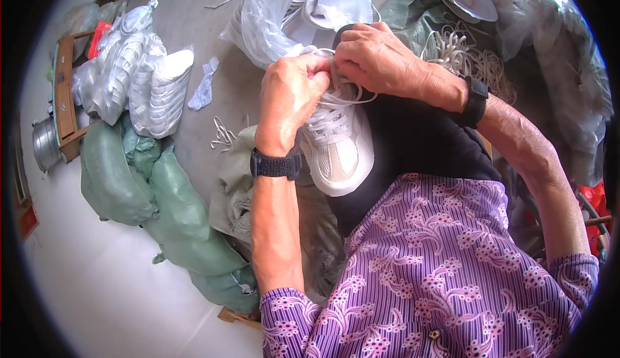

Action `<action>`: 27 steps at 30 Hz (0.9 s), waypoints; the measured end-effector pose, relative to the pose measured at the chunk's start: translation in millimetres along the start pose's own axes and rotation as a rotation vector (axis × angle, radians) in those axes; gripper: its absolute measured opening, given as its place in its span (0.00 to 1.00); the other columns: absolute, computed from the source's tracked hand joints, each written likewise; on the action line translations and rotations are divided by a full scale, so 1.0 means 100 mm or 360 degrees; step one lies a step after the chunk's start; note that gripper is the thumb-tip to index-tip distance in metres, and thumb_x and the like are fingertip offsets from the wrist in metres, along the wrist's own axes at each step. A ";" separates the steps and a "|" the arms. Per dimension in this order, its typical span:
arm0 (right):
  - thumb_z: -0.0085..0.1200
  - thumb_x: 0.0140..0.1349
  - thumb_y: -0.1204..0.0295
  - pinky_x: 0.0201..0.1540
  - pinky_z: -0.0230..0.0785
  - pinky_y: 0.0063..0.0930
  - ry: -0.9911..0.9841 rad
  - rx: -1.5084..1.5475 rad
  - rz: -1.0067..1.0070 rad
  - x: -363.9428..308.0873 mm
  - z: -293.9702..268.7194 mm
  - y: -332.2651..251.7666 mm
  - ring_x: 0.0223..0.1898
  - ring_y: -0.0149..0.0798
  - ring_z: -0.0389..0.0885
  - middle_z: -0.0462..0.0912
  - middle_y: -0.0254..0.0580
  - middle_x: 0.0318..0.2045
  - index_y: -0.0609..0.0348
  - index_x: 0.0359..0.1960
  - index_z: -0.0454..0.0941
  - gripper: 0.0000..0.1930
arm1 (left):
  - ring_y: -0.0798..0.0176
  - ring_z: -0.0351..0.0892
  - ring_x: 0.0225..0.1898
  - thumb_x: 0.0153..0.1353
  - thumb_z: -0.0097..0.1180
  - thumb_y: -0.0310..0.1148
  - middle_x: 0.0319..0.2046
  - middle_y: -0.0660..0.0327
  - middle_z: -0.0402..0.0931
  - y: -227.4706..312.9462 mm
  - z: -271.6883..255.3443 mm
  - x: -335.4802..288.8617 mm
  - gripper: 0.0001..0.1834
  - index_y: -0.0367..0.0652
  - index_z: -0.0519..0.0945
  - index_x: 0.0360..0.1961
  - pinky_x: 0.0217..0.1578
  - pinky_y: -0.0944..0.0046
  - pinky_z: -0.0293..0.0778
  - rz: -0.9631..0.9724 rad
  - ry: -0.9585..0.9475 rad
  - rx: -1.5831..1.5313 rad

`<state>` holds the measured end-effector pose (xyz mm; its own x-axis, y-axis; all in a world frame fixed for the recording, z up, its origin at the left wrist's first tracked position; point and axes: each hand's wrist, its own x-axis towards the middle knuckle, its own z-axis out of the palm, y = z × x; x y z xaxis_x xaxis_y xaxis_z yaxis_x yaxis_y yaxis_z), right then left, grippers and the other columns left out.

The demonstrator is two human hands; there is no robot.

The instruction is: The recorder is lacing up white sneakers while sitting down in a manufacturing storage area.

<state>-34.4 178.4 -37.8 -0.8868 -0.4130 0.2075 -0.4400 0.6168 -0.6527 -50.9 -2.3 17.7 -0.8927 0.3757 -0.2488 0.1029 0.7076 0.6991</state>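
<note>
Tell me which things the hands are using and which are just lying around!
In use:
white sneaker
its laces, at the left hand and right hand
perhaps the bundle of white cords

Lying around:
green sacks
crumpled white scrap
plastic-wrapped white stack
metal tin

Bright, diffuse light nearly bleaches the white surface (123, 274) at near left and glints on green sacks (184, 209), while fisheye distortion curves edges toward a black, blurry rim.
</note>
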 end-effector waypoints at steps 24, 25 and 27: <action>0.56 0.54 0.71 0.43 0.64 0.38 0.0096 0.0211 -0.0218 -0.07 -0.07 -0.16 0.39 0.44 0.74 0.75 0.38 0.31 0.56 0.35 0.78 0.08 | 0.51 0.76 0.23 0.52 0.55 0.30 0.21 0.53 0.75 -0.11 -0.50 -0.20 0.05 0.39 0.76 0.25 0.28 0.56 0.71 0.0061 0.0524 0.0765; 0.56 0.54 0.71 0.44 0.64 0.39 0.0121 0.0173 -0.0225 -0.05 -0.03 -0.19 0.40 0.44 0.74 0.75 0.37 0.31 0.56 0.37 0.78 0.09 | 0.55 0.75 0.22 0.53 0.55 0.30 0.19 0.55 0.75 -0.16 -0.48 -0.24 0.05 0.39 0.77 0.27 0.27 0.58 0.71 -0.0003 0.0527 0.0473; 0.56 0.54 0.71 0.46 0.63 0.39 0.0098 0.0168 -0.0216 -0.01 0.02 -0.20 0.41 0.43 0.74 0.76 0.37 0.33 0.55 0.39 0.77 0.10 | 0.78 0.62 0.21 0.61 0.55 0.34 0.19 0.74 0.67 -0.27 -0.42 -0.31 0.09 0.38 0.79 0.33 0.22 0.72 0.61 -0.0067 0.0478 0.0203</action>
<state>-24.4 164.8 -26.1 -0.8287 -0.4439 0.3408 -0.5417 0.4833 -0.6877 -44.4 -58.2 35.0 -0.9849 0.1649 -0.0536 0.1005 0.7949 0.5984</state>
